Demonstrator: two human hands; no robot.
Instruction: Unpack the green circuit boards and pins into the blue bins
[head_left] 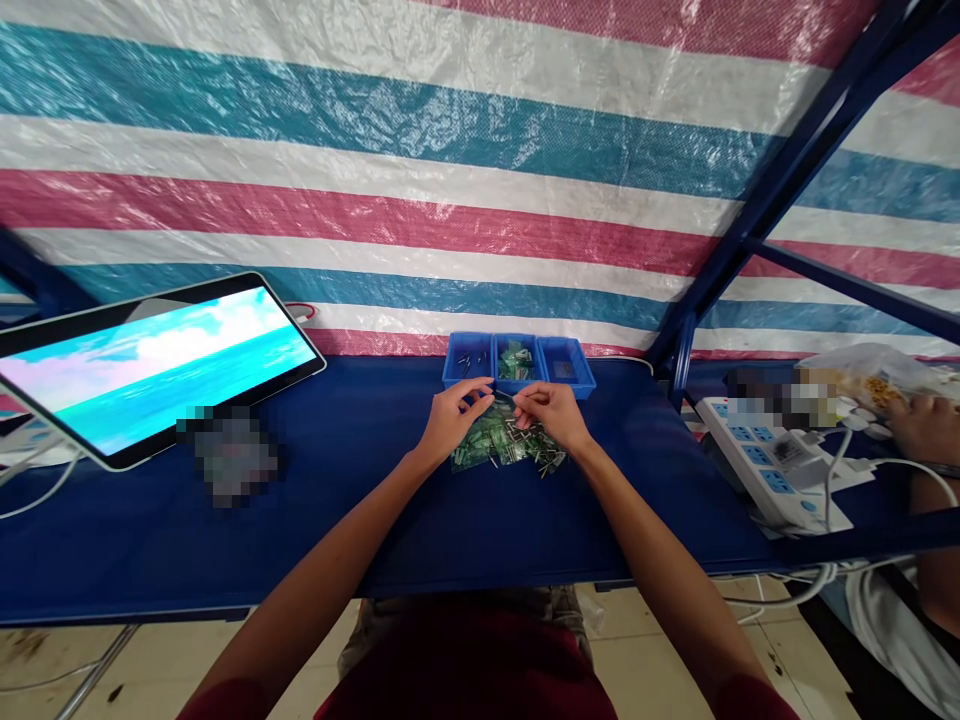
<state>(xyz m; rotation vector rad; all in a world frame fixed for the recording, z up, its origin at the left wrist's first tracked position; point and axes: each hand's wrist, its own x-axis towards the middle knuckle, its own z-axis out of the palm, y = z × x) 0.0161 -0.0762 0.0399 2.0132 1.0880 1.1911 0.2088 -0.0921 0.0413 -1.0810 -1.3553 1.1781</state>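
My left hand (452, 420) is closed in a pinch just in front of the blue bins; what its fingertips hold, a small dark bit at most, is too small to name. Opposite it, my right hand (553, 412) pinches a thin, pale, rod-like piece (505, 396) that points toward the left fingertips. Below both hands lies a pile of small green-tinted clear packets (484, 440) mixed with loose slim metal pieces (553, 460). Behind the hands, the left blue bin (448, 372) holds a few slim dark pieces, the middle bin (516, 381) green packets, and the right bin (585, 378) a little something indistinct.
A lit tablet-like screen (172, 370) leans at the left of the blue table (360, 400), beside a blurred-out item (232, 460). To the right are a power strip (765, 465) with cables, blue metal posts (720, 260), and another person's hand (926, 430) near a clear bag.
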